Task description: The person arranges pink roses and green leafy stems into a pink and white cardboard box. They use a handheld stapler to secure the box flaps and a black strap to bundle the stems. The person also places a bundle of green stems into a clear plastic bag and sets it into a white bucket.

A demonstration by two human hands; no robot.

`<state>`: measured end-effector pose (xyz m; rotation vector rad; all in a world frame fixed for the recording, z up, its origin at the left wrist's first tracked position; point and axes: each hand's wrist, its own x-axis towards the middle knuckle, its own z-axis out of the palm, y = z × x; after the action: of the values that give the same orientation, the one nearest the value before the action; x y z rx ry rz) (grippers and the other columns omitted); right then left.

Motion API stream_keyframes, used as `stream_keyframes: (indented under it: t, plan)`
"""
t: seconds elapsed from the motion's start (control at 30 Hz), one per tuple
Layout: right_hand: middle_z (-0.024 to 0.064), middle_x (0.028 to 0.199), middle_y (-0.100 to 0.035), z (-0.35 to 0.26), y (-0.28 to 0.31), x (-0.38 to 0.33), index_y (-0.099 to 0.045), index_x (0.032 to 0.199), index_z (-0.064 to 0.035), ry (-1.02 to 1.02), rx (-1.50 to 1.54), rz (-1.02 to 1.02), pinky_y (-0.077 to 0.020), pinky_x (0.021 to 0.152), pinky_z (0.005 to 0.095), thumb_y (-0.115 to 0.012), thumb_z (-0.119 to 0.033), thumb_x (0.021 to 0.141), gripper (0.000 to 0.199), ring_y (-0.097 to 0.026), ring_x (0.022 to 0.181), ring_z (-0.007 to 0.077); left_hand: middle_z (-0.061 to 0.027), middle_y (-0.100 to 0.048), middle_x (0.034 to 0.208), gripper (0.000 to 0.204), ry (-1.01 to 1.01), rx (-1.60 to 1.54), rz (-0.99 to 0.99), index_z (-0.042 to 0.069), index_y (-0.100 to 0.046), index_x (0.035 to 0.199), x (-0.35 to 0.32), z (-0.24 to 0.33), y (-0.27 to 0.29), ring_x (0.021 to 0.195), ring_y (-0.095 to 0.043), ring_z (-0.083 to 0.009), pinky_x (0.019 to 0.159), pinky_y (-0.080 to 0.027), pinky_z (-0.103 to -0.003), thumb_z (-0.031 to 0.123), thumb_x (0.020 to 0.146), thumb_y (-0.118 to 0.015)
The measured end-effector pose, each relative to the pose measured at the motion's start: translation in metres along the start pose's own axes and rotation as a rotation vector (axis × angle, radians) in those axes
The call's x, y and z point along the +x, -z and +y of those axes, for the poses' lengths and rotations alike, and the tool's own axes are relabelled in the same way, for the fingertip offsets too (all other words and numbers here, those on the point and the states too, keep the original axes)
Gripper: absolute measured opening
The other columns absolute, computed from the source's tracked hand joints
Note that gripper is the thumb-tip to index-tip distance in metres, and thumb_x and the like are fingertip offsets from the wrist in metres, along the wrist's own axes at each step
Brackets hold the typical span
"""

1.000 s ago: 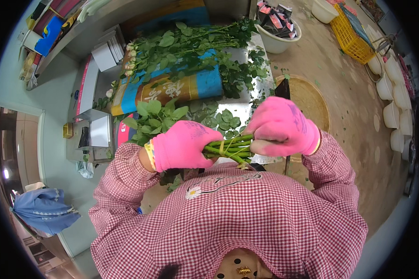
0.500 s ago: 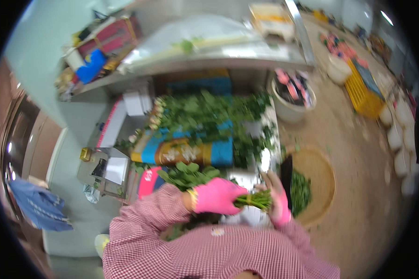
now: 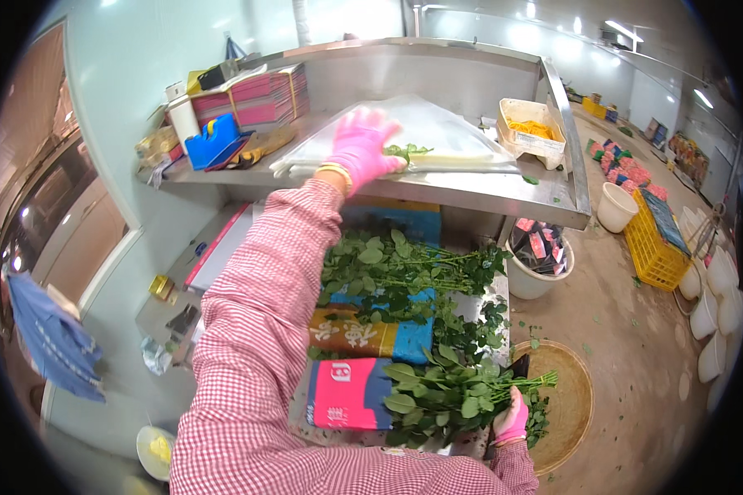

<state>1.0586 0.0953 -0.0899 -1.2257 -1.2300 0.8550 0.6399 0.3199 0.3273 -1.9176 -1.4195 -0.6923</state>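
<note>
Left grip (image 3: 362, 148), spread flat at twelve o'clock, presses clear plastic sleeves (image 3: 437, 140) to separate one; right grip (image 3: 512, 417) pinches leafy stems (image 3: 454, 396) at five o'clock, keeping them bunched.

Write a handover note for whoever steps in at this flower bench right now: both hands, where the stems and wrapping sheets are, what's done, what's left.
Left hand: pink glove, stretched up to the steel shelf, flat on the stack of clear plastic sheets; no sheet lifted yet.
Right hand: pink glove, gripping a bunch of leafy green stems low at the bench edge.
More loose stems lie on the bench over coloured printed paper.
Done: one bunch gathered.
Left: the bunch is unwrapped; the loose stems are not bunched.
</note>
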Motion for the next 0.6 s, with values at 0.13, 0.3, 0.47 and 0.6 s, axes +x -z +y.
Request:
stream_keyframes:
  t: [0.13, 0.3, 0.47, 0.6]
  plan:
    - [0.0072, 0.108, -0.064, -0.030, -0.055, -0.024, -0.059, 0.118, -0.0020, -0.459, 0.305, 0.313, -0.0495, 0.082, 0.0350, -0.059, -0.028, 0.095, 0.035, -0.060, 0.094, 0.0191, -0.0049, -0.068, 0.113, 0.025, -0.140, -0.263, -0.046, 0.016, -0.072, 0.101, 0.020, -0.021, -0.052, 0.114, -0.058, -0.0218, 0.112, -0.029, -0.044, 0.033, 0.088, -0.059]
    - [0.0125, 0.122, -0.061, 0.048, -0.113, -0.091, -0.049, 0.135, 0.0023, -0.092, -0.842, -0.028, -0.0474, 0.088, 0.0378, -0.057, -0.028, 0.096, 0.050, -0.059, 0.099, 0.0231, -0.0083, -0.062, 0.074, 0.009, -0.724, -0.489, -0.027, 0.013, -0.061, 0.082, -0.030, 0.073, 0.019, 0.076, -0.064, -0.0264, 0.070, -0.052, -0.040, 0.019, 0.076, -0.062]
    - [0.0117, 0.112, -0.066, -0.064, -0.228, -0.019, -0.064, 0.116, 0.0079, -0.683, 0.364, 0.442, -0.0527, 0.078, 0.0321, -0.069, -0.043, 0.088, 0.058, -0.062, 0.098, 0.0204, -0.0085, -0.062, 0.077, 0.028, -0.344, -0.630, 0.266, 0.010, -0.062, 0.093, -0.016, -0.011, 0.003, 0.074, -0.064, -0.0287, 0.069, -0.052, -0.043, 0.030, 0.075, -0.069]
    - [0.0151, 0.114, -0.066, 0.009, -0.232, 0.006, -0.061, 0.115, 0.0139, -0.853, -0.026, 0.779, -0.0526, 0.081, 0.0362, -0.078, -0.058, 0.072, 0.086, -0.062, 0.100, 0.0229, -0.0079, -0.066, 0.089, 0.031, -0.120, -0.263, 0.224, 0.014, -0.066, 0.107, 0.014, -0.083, -0.078, 0.096, -0.061, -0.0239, 0.095, -0.041, -0.042, 0.034, 0.084, -0.063]
